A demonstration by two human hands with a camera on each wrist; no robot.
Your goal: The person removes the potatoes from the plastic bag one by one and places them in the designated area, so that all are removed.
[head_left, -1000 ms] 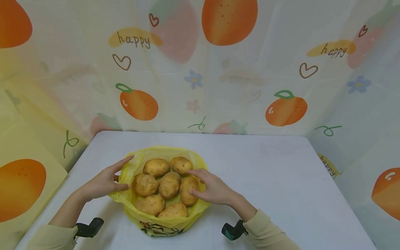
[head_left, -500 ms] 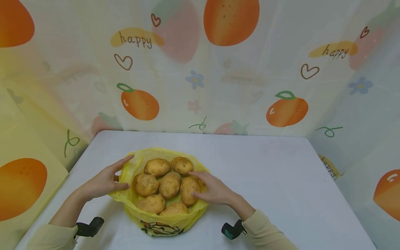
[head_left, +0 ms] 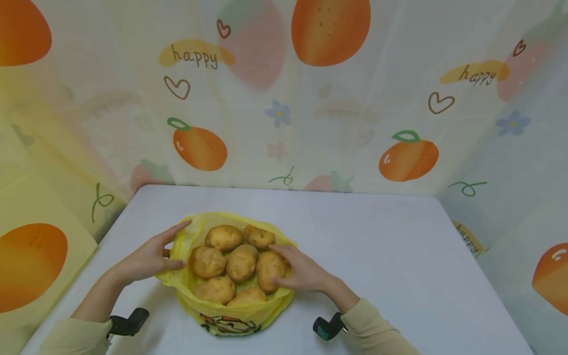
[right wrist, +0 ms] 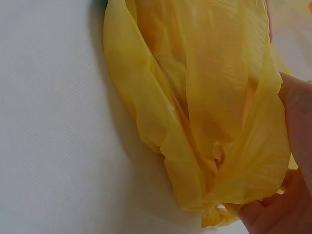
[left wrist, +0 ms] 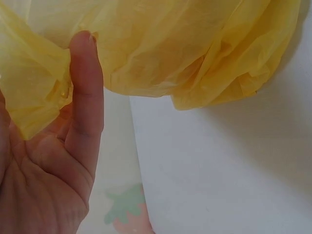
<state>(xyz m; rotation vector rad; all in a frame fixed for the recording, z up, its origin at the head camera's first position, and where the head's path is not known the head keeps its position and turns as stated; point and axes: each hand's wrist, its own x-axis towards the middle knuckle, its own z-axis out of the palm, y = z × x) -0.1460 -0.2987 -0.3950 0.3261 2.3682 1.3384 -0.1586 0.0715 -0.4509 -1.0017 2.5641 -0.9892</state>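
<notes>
A yellow plastic bag (head_left: 235, 320) stands with its mouth spread wide and its rim folded down. Inside lie several potatoes (head_left: 241, 263). At the bag's left side, my left hand (head_left: 148, 259) holds the rim, thumb and fingers spread apart in the head view. Close up in the left wrist view, thin plastic (left wrist: 41, 83) runs between its thumb and fingers. My right hand (head_left: 303, 268) grips the right rim, with index finger and thumb reaching over the rightmost potato (head_left: 268, 270). From the right wrist, draped plastic (right wrist: 219, 97) hides part of that hand.
The bag stands on a white-covered table (head_left: 377, 256), left of its middle. Behind hangs a fruit-print cloth (head_left: 328, 113), which also closes off both sides. Black wrist devices (head_left: 128, 322) are strapped at both sleeves.
The right hand has drawn slightly inward, and the bag's far right rim has come in, now covering part of the far right potato. The left hand stays at the left rim.
</notes>
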